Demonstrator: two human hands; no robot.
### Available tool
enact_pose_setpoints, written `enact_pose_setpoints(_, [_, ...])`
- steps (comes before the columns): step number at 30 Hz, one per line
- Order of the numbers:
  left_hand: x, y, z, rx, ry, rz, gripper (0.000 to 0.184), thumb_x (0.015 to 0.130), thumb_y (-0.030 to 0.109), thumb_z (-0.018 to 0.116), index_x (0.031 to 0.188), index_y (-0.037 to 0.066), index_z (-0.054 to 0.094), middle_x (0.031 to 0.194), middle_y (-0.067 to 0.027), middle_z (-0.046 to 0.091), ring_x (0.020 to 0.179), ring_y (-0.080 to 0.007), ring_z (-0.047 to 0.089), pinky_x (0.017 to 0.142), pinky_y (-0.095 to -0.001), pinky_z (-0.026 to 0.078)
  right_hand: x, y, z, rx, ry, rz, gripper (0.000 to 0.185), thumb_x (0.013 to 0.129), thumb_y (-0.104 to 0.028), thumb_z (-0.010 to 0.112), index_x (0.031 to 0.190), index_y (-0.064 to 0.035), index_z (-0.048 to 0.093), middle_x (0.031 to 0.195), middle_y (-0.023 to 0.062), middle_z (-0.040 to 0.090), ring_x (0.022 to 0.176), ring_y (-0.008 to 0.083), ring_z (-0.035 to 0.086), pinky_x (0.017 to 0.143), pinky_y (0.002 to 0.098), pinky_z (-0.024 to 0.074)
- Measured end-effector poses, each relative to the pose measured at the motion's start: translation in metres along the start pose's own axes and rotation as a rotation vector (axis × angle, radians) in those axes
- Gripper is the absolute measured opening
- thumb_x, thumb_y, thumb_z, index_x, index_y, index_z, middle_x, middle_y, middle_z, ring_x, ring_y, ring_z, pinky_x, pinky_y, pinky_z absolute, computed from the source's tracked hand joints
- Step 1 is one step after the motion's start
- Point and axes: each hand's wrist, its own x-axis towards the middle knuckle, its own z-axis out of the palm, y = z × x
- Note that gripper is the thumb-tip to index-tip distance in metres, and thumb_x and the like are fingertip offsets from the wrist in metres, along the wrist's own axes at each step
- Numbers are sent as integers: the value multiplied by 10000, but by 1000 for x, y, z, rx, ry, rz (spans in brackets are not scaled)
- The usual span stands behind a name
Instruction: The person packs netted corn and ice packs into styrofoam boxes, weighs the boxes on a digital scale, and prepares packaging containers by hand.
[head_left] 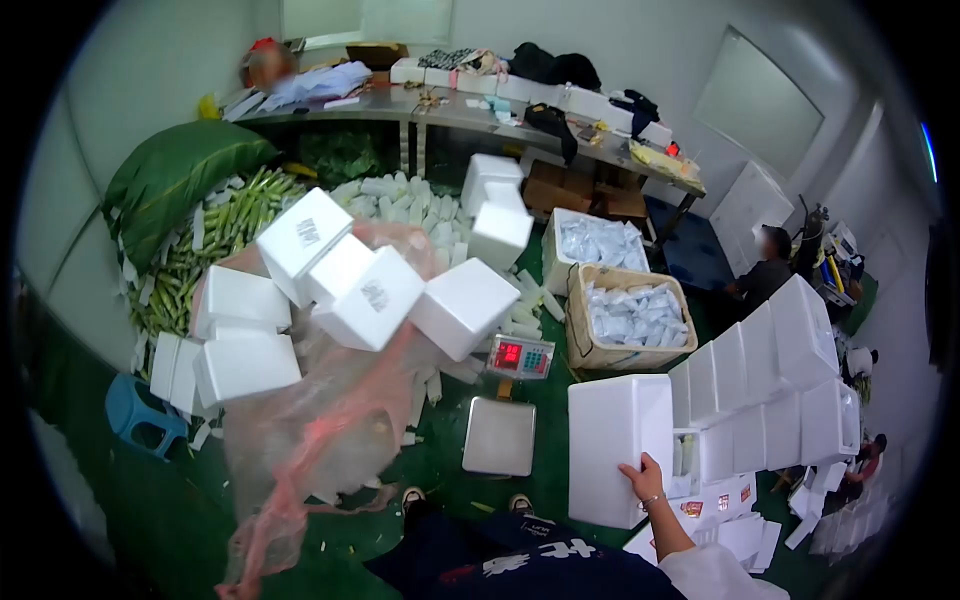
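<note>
My right hand (648, 480) is at the lower edge of a white foam lid (618, 440), thumb on its face and fingers closed at the edge. Beside the lid, an open white foam box (685, 455) shows pale green contents, partly covered. My left hand is out of view. In front of my feet lies a scale with a bare metal platform (499, 437), and its display (521, 355) glows red.
Stacked white foam boxes (755, 350) line the right. Others (370, 300) lie jumbled over a pink plastic sheet (330, 430) by a heap of green vegetables (240, 220). Bins of white packs (640, 315) stand ahead. A blue stool (145, 415) is left; a person (768, 270) sits right.
</note>
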Motion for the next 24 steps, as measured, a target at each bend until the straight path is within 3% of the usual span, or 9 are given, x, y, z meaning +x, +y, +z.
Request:
enact_pose_setpoints(5, [4, -69, 50, 144, -161, 29, 513, 785, 531, 593, 907, 36, 649, 813, -148, 671, 752, -227, 639, 658, -346, 517, 3, 12, 6, -61, -37, 88, 278, 738, -207, 738, 875, 1, 614, 747, 57, 631, 640, 125, 551, 592, 271, 455])
enact_pose_setpoints(6, [-9, -66, 75, 222, -110, -13, 513, 781, 529, 595, 921, 38, 647, 859, -152, 652, 786, -241, 626, 687, -357, 507, 3, 18, 7, -69, -57, 104, 275, 741, -205, 736, 876, 2, 614, 747, 56, 631, 638, 124, 550, 591, 270, 455])
enact_pose_setpoints(11, [-96, 41, 129, 366, -58, -66, 527, 761, 518, 601, 991, 45, 638, 1088, -169, 558, 955, -315, 564, 836, -413, 456, -7, 26, -4, -42, -98, 112, 287, 744, -213, 735, 894, -1, 616, 761, 52, 637, 636, 115, 544, 591, 264, 450])
enact_pose_setpoints(15, [-120, 97, 143, 415, -106, -61, 549, 746, 509, 607, 1047, 51, 630, 1271, -182, 483, 1091, -374, 514, 955, -457, 416, -18, 20, -6, -104, -73, 127, 309, 726, -236, 742, 869, -2, 599, 744, 84, 636, 641, 143, 556, 608, 286, 457])
enact_pose_setpoints(16, [-112, 95, 153, 356, -99, 37, 561, 740, 498, 612, 1076, 49, 619, 1295, -184, 455, 1090, -398, 508, 979, -465, 396, -19, 13, -6, -199, -80, 128, 344, 712, -265, 745, 866, 0, 589, 769, 115, 620, 669, 201, 561, 631, 320, 462])
enact_pose_setpoints(18, [-100, 99, 172, 508, -132, 368, 572, 713, 456, 632, 1095, 32, 595, 1206, -199, 503, 1076, -395, 506, 977, -464, 386, -13, 30, -2, -374, -50, 101, 389, 694, -297, 751, 863, 6, 575, 790, 143, 593, 701, 256, 554, 651, 352, 459])
enact_pose_setpoints(20, [-87, 106, 194, 440, -121, 601, 563, 689, 400, 646, 1093, 13, 579, 1139, -213, 535, 1056, -391, 507, 953, -458, 393, -13, 48, 0, -510, -48, 116, 474, 649, -344, 772, 858, 18, 549, 840, 192, 543, 777, 345, 529, 693, 408, 450])
enact_pose_setpoints(22, [-67, 121, 213, 158, -49, 731, 531, 670, 331, 656, 1069, -9, 572, 1094, -225, 550, 1027, -386, 510, 906, -449, 417, -14, 52, 5, -607, -36, 170, 496, 648, -344, 772, 927, 19, 581, 908, 195, 569, 847, 340, 549, 747, 406, 454])
enact_pose_setpoints(24, [-79, 210, 191, -28, 70, 780, 458, 651, 240, 646, 1023, -16, 574, 1035, -218, 566, 972, -391, 514, 866, -449, 417, -25, 51, 17, -658, -33, 228, 507, 636, -332, 783, 926, 27, 576, 924, 203, 562, 867, 351, 543, 756, 419, 452])
